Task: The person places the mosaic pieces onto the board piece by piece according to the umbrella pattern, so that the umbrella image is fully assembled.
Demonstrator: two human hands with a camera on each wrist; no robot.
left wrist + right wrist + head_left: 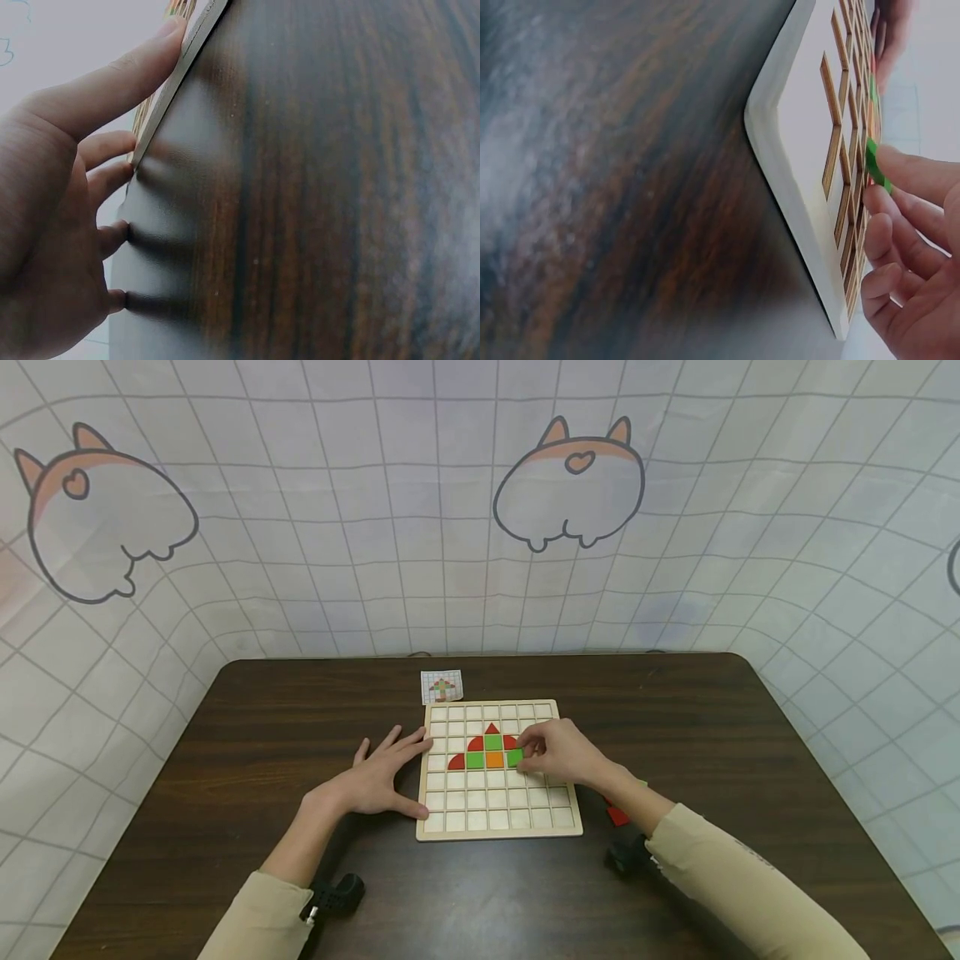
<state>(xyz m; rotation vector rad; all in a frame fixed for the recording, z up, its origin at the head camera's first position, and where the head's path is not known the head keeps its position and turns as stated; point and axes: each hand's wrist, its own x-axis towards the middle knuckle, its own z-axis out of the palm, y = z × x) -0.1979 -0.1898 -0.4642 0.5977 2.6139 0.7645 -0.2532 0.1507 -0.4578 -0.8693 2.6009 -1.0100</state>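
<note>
A pale wooden grid board (498, 820) lies on the table. In its cells sit red pieces, among them a red triangle (491, 728), along with a green square (475, 761) and an orange square (495, 760). My left hand (377, 779) is spread, with thumb and fingertips touching the board's left edge. Over the board's right half, my right hand (561, 752) pinches a green square tile (877, 165) between thumb and forefinger. That tile looks tilted at its cell in the right wrist view, beside the orange square. The fingers partly cover a red piece (510, 742) above it.
A small printed pattern card (441, 686) lies against the board's far left corner. Loose red pieces (618, 816) lie on the dark wooden table (480, 893) right of the board, partly hidden under the right forearm. A white checked cloth (450, 568) hangs behind.
</note>
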